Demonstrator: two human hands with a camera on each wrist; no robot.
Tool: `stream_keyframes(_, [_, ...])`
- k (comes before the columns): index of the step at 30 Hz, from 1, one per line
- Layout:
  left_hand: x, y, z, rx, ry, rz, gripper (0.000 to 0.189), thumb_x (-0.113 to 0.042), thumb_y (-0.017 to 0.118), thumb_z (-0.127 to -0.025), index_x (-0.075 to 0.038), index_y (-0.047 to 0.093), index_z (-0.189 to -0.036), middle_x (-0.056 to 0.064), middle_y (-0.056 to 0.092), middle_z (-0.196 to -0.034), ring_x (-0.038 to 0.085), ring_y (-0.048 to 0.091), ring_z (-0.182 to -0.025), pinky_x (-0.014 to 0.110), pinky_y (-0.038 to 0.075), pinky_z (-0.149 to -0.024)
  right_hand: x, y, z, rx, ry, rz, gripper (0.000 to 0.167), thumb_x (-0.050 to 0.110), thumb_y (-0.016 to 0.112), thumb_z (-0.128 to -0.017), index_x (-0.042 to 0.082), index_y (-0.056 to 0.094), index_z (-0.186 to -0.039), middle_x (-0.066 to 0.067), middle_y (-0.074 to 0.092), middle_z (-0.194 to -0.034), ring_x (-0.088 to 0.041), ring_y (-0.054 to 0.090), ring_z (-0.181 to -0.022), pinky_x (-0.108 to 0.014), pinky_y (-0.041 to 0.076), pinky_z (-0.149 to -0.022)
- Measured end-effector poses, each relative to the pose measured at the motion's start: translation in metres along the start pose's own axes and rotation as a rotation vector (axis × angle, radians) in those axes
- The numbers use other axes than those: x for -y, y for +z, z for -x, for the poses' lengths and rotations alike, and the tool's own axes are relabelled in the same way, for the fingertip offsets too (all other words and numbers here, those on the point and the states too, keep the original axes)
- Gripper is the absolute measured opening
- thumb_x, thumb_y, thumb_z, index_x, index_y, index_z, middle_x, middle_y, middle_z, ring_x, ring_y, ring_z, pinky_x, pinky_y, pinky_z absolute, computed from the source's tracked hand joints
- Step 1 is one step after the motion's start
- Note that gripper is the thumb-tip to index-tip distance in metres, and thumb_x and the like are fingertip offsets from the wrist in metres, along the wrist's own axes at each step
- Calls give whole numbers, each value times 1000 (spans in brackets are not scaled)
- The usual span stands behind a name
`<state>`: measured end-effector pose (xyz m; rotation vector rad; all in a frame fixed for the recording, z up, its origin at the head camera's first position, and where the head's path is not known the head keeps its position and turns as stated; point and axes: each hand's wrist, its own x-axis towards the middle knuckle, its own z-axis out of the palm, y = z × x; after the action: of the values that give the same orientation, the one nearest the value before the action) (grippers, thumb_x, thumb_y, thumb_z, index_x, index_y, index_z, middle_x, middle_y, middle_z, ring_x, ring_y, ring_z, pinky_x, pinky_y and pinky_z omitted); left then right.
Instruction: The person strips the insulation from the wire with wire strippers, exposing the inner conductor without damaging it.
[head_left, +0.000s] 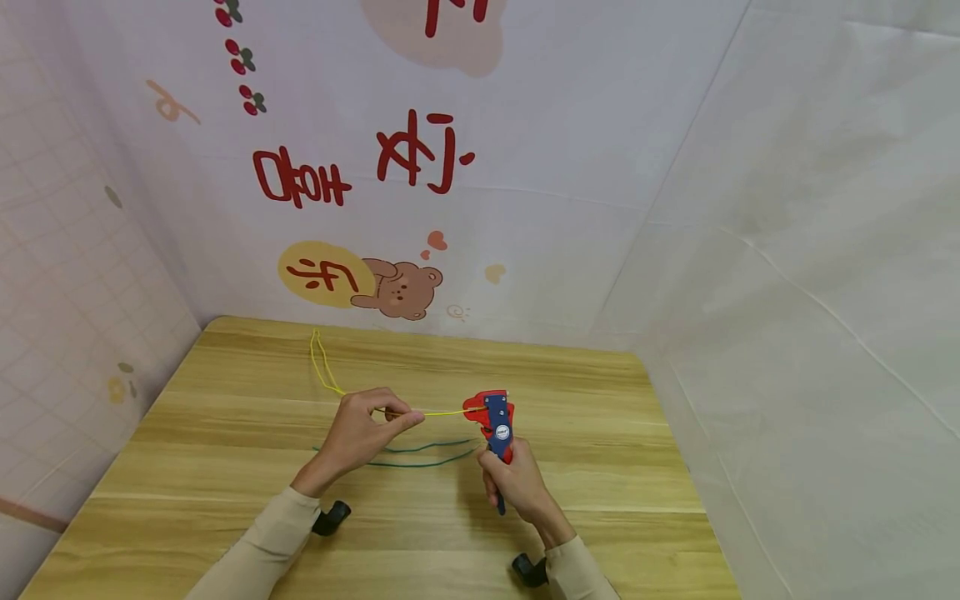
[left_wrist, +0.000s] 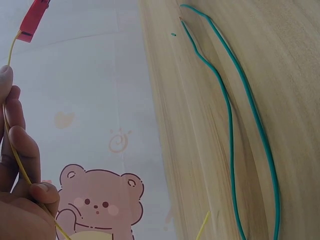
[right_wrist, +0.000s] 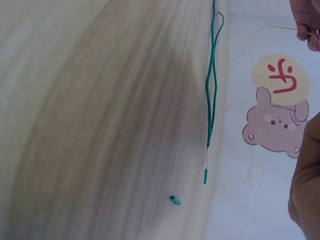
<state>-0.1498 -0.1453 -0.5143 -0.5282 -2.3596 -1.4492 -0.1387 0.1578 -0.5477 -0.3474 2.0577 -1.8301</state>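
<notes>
My left hand (head_left: 358,433) pinches a yellow wire (head_left: 446,413) between thumb and fingertips. One end of the wire runs taut to the right, into the red jaws of a blue and red wire stripper (head_left: 498,417). My right hand (head_left: 523,485) grips the stripper by its handles, holding it upright above the table. Behind the left hand, the rest of the yellow wire trails off in a loop. A green wire (right_wrist: 208,95) lies doubled on the table below, bare metal showing at its ends in the right wrist view.
Small cut bits of green insulation (right_wrist: 175,200) lie on the wooden table (head_left: 420,550) near the green wire's ends. A white printed curtain (head_left: 540,208) hangs behind the table's back edge, with plain white cloth (head_left: 810,333) along the right side.
</notes>
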Motion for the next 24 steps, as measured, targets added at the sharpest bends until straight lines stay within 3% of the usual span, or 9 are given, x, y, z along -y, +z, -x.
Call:
stream_keyframes(7, [1, 0, 0, 2, -6, 1, 13, -20, 96, -93, -29, 87, -87, -14, 75, -80, 2, 65, -76, 26, 56, -72, -1, -2, 0, 3, -6, 2, 39, 15, 64, -110, -13, 57, -83, 3, 56, -51, -11, 58, -39, -23, 47, -43])
stream_keyframes(18, [0, -2, 2, 24, -37, 8, 10, -22, 95, -94, -26, 89, -87, -14, 75, -80, 3, 65, -77, 25, 55, -72, -1, -3, 1, 16, 10, 0, 43, 17, 64, -111, -19, 55, -89, 4, 57, -52, -10, 57, -40, -23, 47, -43])
stream_keyframes(24, [2, -1, 2, 26, -28, 16, 10, -21, 95, -94, -23, 88, -87, -13, 76, -80, 3, 65, -76, 24, 55, -72, -1, -4, 1, 12, 9, 4, 43, 18, 65, -111, -15, 56, -86, 2, 56, -50, -10, 57, -40, -24, 48, -43])
